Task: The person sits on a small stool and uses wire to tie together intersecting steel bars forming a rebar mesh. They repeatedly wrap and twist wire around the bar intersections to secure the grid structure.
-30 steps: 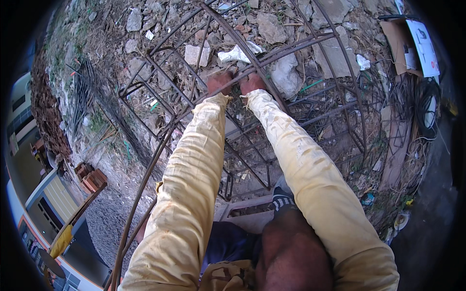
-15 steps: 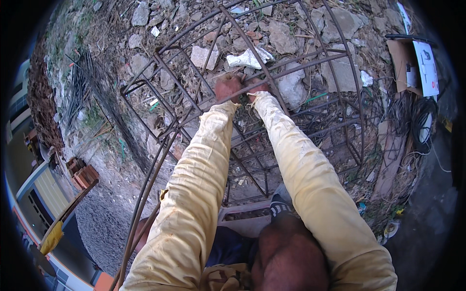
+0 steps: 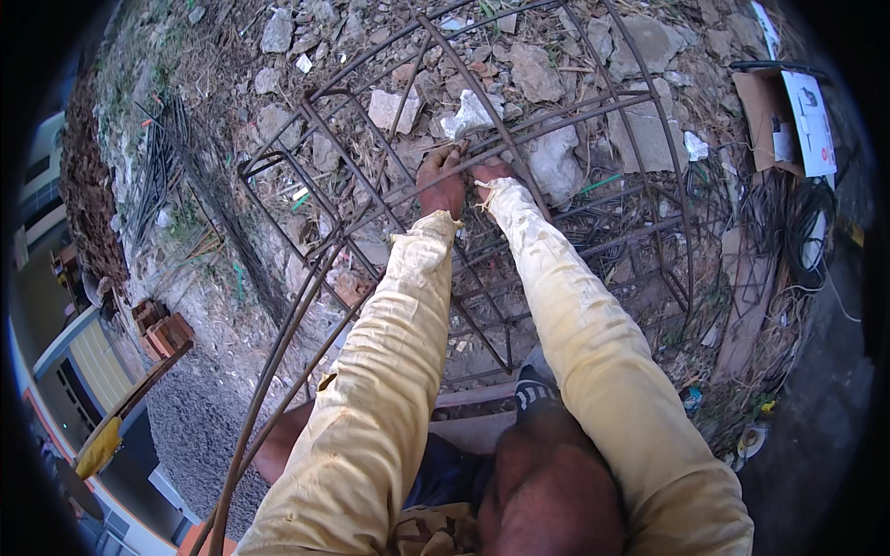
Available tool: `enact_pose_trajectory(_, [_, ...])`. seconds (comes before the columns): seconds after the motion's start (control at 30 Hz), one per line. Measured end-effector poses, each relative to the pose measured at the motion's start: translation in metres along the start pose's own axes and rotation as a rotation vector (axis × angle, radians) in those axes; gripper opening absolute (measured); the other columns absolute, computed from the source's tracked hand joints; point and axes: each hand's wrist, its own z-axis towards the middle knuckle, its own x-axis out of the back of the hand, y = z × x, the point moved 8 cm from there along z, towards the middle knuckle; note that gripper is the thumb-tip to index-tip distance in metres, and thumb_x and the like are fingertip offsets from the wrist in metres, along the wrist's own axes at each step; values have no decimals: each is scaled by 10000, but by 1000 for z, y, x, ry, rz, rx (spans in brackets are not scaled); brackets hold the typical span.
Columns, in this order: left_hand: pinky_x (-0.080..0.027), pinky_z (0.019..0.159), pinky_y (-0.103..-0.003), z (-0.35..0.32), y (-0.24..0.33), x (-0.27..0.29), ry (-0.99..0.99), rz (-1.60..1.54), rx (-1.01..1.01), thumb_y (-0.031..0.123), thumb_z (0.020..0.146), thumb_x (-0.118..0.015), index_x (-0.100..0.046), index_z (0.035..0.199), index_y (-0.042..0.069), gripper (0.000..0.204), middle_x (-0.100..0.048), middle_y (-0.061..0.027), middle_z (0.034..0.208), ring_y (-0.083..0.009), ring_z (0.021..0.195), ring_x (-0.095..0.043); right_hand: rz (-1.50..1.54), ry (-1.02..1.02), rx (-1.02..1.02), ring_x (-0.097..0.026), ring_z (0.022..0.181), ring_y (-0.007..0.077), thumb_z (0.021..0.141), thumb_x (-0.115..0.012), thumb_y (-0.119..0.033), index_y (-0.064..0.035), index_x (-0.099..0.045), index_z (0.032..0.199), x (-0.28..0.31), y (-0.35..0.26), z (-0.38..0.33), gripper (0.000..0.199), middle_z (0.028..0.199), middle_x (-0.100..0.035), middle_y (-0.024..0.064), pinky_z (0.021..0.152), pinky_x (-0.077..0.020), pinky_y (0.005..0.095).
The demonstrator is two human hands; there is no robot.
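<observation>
A cage of rusty steel bars (image 3: 640,148), tied into box-like frames, stands over rubble in front of me. Both my hands meet near its middle, the sleeves of my yellow shirt reaching the wrists. My left hand (image 3: 439,185) is closed, its fingers bent beside a long bar of the cage. Just to its right, my right hand (image 3: 491,170) is closed too, close to the crossing of two bars. Whatever the fingers grip is too small or hidden to make out. A white stone lump (image 3: 471,115) lies just beyond the hands.
Broken concrete chunks (image 3: 554,162) lie beneath and around the cage. Long steel bars (image 3: 255,417) run down past my left arm. An opened cardboard box (image 3: 774,120) and coiled black cable (image 3: 809,236) sit at the right. Stacked bricks (image 3: 167,334) and grey gravel (image 3: 204,417) are at left.
My left hand has turned and shifted slightly down, showing more of its back and bent fingers. The right hand stays almost in place. The view has shifted a little.
</observation>
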Motion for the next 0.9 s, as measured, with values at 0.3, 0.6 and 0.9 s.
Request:
enact_pose_trajectory(0.3, [-483,626,-265,5,10,2,-32,175,-266,168,940,-522,-520,1223,-11,335,-644,-91,957,-138,747,-597,-575,158,326,-628,982,322,816,-609,-225,-28,-664,1049,4,-43,-35,310,1024,-664,182,871,-474,393])
enact_pose_trajectory(0.6, [-488,833,-377,-11,36,5,-8,476,-159,151,887,-594,-484,1226,31,376,-630,-182,1080,-304,958,-632,-1124,34,469,-630,972,343,763,-623,-201,-42,-693,985,-9,-64,-59,282,1010,-660,197,875,-479,403])
enact_pose_trajectory(0.9, [-468,864,-402,-34,45,7,-14,726,-268,161,822,-616,-453,1237,68,455,-622,-166,1150,-349,1036,-604,-847,129,455,-644,890,359,767,-621,-194,-44,-697,902,-9,-70,-70,216,924,-669,203,798,-505,414])
